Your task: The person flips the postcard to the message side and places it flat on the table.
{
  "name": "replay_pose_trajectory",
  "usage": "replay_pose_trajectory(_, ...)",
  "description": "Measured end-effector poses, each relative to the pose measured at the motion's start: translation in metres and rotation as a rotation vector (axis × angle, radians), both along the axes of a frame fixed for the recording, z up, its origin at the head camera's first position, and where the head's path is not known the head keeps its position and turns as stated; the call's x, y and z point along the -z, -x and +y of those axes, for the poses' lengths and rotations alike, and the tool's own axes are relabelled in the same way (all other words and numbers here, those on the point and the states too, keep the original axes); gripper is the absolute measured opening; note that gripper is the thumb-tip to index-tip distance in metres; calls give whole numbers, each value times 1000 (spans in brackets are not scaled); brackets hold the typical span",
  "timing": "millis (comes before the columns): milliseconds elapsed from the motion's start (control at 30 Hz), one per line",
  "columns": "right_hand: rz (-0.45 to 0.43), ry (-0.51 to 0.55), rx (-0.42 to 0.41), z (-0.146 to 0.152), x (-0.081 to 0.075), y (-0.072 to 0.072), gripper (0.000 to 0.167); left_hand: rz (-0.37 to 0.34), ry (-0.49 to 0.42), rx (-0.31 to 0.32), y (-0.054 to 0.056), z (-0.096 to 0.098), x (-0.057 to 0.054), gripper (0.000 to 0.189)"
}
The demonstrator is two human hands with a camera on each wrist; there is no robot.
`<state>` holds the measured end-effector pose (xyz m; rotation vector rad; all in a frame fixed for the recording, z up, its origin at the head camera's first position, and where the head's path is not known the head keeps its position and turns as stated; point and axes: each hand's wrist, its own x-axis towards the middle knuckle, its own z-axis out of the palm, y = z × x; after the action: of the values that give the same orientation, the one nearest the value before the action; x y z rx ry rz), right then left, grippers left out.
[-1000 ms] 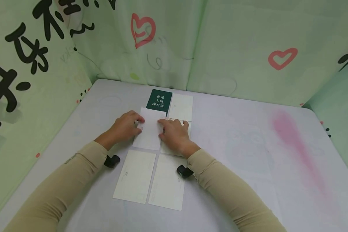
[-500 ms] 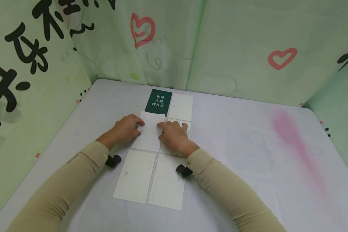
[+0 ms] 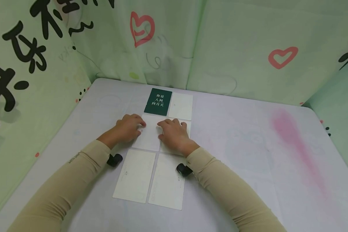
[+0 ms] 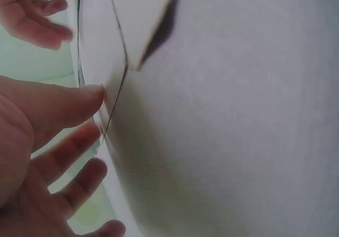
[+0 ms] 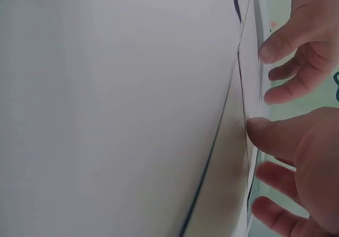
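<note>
A white card [image 3: 148, 137] lies flat on the table, just in front of a dark green card [image 3: 158, 101] with white characters. My left hand [image 3: 127, 128] is at its left edge; in the left wrist view the left thumb [image 4: 69, 102] and fingers are spread and slightly bent along that edge. My right hand [image 3: 174, 136] is at the right edge, thumb and index finger reaching onto or just over the card. Under the right hand, another white card [image 3: 169, 149] is partly hidden. Neither hand visibly pinches a card.
One white card [image 3: 181, 106] lies beside the green one. Two more, front left [image 3: 135, 175] and front right [image 3: 166, 183], lie nearer me. They form two columns on the white table [image 3: 235, 167]. Green curtains [image 3: 235, 38] hang behind and at the sides.
The white card between my hands has come down flat and slid slightly toward me, uncovering the lower part of the green card. Both hands have barely shifted.
</note>
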<state>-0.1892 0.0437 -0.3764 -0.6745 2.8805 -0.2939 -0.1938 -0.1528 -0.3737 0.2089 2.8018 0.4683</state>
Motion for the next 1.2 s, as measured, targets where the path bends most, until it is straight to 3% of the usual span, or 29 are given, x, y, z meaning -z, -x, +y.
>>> replay_pose_trajectory(300,-48,-53,-23,-4,-7,3,45,-42,-60,-1,9,-7,-1,39)
replay_pose_trajectory(633,-78,-80,-23,-6,-10,8,46,-31,-46,27,14,-8,-2,40)
replay_pose_trajectory(900,-103,15,-72,5,-9,14,49,-38,-77,57,25,-9,-2,49)
replay_pose_trajectory(1033,-71,115,-69,14,-21,33,52,41,-188,42,40,-12,-8,58)
replay_pose_trajectory(1133,-43,103,-35,16,-30,56,59,79,-253,16,59,-10,-14,67)
replay_pose_trajectory(1200,-45,62,-4,15,-33,71,64,63,-267,1,73,-7,-15,73)
